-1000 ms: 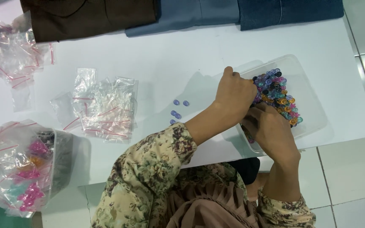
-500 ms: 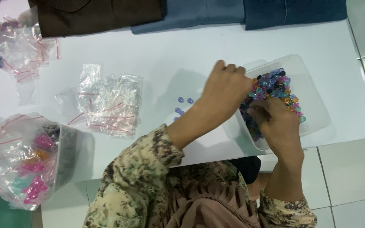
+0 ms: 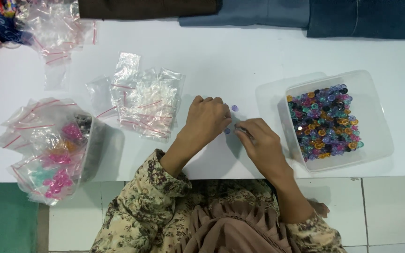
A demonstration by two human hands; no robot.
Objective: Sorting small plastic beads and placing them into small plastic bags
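Our hands have left the clear tub (image 3: 376, 136); left hand (image 3: 207, 119) and right hand (image 3: 258, 140) curl, grip unclear, by purple beads (image 3: 234, 108) mid-worktop (image 3: 240, 51).

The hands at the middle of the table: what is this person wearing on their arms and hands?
Both the left hand and the right hand are bare, with no gloves. Each arm ends in a long sleeve of beige cloth printed with dark flowers, pushed back from the wrists. A pleated brown cloth hangs between the sleeves.
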